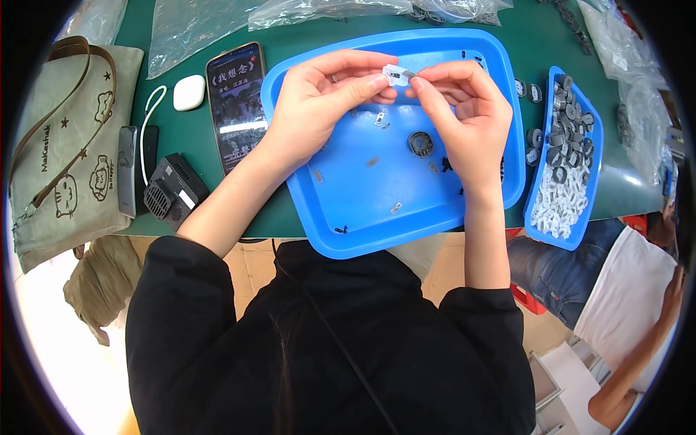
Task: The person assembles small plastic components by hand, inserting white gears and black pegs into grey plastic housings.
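Your left hand and right hand pinch a small white clip together above the blue tray; a loosened fingertip grip would likely drop it among the scattered parts.

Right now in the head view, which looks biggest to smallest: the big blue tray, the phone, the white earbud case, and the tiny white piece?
1. Big blue tray
2. Phone
3. White earbud case
4. Tiny white piece, pinched between both hands

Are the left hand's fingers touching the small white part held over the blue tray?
Touching. The head view shows the left hand pinching the small white part between thumb and forefinger, no gap visible, above the blue tray.
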`<action>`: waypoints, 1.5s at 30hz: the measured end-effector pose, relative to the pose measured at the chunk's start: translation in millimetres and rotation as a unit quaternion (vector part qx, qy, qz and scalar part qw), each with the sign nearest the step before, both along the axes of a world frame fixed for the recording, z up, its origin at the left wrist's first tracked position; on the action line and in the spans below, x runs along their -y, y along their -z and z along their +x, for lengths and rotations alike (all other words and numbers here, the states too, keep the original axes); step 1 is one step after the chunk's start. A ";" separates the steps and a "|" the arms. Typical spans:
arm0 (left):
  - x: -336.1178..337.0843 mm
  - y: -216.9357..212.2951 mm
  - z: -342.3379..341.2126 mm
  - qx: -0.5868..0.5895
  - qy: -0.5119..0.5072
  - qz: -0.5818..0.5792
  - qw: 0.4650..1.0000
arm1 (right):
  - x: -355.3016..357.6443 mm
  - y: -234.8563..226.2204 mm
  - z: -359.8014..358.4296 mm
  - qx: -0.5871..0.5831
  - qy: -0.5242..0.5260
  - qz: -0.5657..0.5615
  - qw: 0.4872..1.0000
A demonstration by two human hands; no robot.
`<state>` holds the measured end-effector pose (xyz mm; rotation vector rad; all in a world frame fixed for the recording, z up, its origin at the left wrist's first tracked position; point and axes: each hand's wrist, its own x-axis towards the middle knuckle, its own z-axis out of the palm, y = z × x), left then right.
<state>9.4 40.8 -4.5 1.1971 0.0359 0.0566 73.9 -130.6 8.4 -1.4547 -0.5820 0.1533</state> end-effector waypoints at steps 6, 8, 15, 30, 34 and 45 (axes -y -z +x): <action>0.3 -0.1 0.6 0.001 0.004 -0.008 1.000 | -0.2 2.6 1.7 0.078 0.016 -0.023 0.997; 0.2 0.1 0.8 0.001 0.003 -0.010 1.000 | -0.2 5.0 2.4 0.106 0.025 -0.039 0.993; -0.1 2.1 1.1 0.005 0.006 -0.009 1.000 | -1.4 5.4 2.1 0.224 0.044 -0.100 0.968; 0.3 4.8 0.9 -0.028 0.010 0.044 0.999 | -7.0 0.2 -4.2 0.231 0.072 -0.167 0.956; -2.2 2.8 1.5 -0.064 0.029 -0.040 0.997 | -1.4 3.7 1.3 0.323 0.054 -0.194 0.925; -5.8 6.1 1.7 -0.061 0.034 -0.079 0.994 | 0.7 1.6 0.9 0.137 -0.021 -0.093 0.986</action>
